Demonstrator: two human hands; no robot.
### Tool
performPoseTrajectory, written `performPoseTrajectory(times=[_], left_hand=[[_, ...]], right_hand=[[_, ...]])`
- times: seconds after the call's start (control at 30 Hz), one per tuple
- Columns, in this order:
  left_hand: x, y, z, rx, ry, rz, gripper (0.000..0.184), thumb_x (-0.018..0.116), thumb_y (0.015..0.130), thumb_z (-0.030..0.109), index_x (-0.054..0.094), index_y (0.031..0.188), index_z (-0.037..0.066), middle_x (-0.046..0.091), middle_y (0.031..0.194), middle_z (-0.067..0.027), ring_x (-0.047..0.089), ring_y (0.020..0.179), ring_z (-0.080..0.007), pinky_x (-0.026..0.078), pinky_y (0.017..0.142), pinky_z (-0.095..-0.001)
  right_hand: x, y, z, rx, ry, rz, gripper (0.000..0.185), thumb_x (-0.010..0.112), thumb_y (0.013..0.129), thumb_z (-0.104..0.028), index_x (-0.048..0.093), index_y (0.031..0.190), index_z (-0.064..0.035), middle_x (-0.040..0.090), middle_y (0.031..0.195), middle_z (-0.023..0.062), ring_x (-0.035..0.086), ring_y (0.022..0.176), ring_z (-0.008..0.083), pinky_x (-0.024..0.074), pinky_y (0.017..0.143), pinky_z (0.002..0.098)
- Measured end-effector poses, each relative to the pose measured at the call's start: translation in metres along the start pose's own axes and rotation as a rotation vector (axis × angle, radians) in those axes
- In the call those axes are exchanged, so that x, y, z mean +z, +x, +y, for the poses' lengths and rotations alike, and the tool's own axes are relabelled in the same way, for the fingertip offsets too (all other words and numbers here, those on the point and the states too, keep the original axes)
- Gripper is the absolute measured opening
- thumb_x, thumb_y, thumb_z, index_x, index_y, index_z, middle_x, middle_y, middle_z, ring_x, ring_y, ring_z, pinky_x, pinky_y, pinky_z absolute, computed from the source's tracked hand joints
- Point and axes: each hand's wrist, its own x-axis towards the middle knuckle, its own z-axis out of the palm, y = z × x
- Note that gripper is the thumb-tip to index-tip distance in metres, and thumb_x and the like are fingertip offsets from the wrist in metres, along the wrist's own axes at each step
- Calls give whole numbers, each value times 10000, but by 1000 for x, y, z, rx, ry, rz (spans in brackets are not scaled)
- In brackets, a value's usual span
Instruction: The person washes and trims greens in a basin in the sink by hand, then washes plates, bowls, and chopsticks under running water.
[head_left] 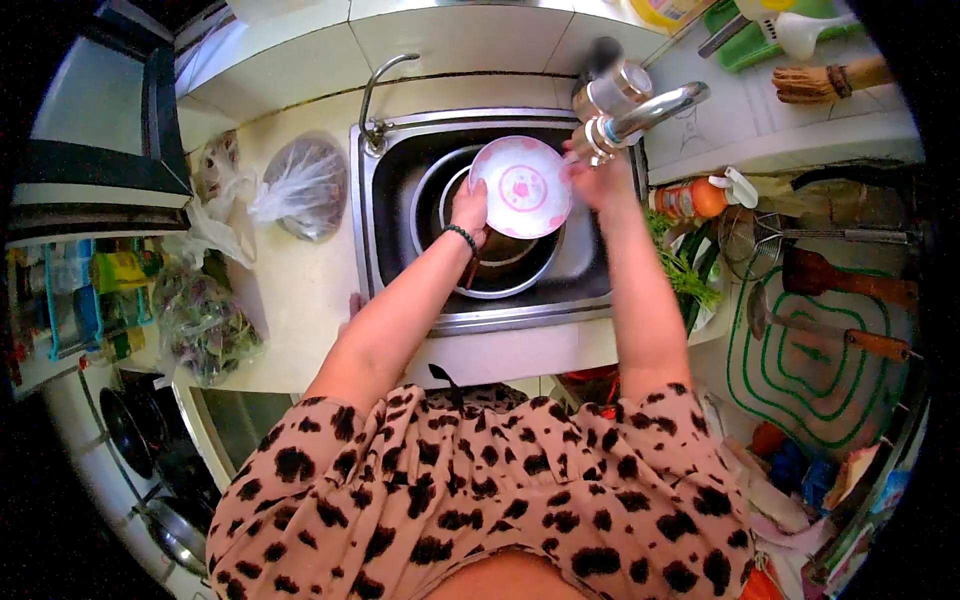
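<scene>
A white plate (521, 188) with a pink pattern and pink-marked rim is held tilted above the sink (590, 262). My left hand (470, 212), a dark beaded bracelet at its wrist, grips the plate's left edge. At the right edge of the plate is my right hand (603, 183), fingers closed at the rim; the tap partly covers it. Below the plate, a round metal basin (428, 235) stands in the sink with something brownish inside. The chrome tap (655, 112) reaches over the right side of the sink.
A thin curved spout (372, 95) rises at the sink's back left corner. Bagged items (308, 190) lie on the left counter. To the right are a spray bottle (692, 198), green leafy vegetables (685, 270), a wire strainer (748, 243) and a ladle (830, 330).
</scene>
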Motion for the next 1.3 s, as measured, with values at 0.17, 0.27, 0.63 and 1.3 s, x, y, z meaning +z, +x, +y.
performPoseTrajectory(times=[0.17,0.27,0.63,1.3], left_hand=[[5,-15,18,20,157,-68,370,488,846,10,468,1216,9,581,1083,-107,563,942,-185,444,826,-295],[8,-21,31,-4,162,-97,407,522,810,-23,471,1213,6,582,1079,-104,567,934,-182,448,826,-300],[14,-57,5,260,-92,59,519,499,691,-91,479,1203,-10,583,1076,-88,551,1017,-227,419,893,-323],[15,9,8,188,482,15,226,489,859,89,540,1071,28,607,939,-96,595,797,-211,484,723,-328]], right_hand=[[-2,2,83,31,235,172,171,547,826,-108,567,966,-11,584,916,135,566,830,206,488,726,281],[3,1,72,9,-300,222,237,588,824,-145,545,1002,5,593,914,124,584,810,199,477,630,271],[5,-38,147,-179,-840,648,351,565,815,-183,541,1124,-19,637,885,150,598,767,298,447,701,417],[-13,-57,73,-448,-1494,588,277,458,841,-191,554,927,54,590,875,269,567,835,430,433,725,472]])
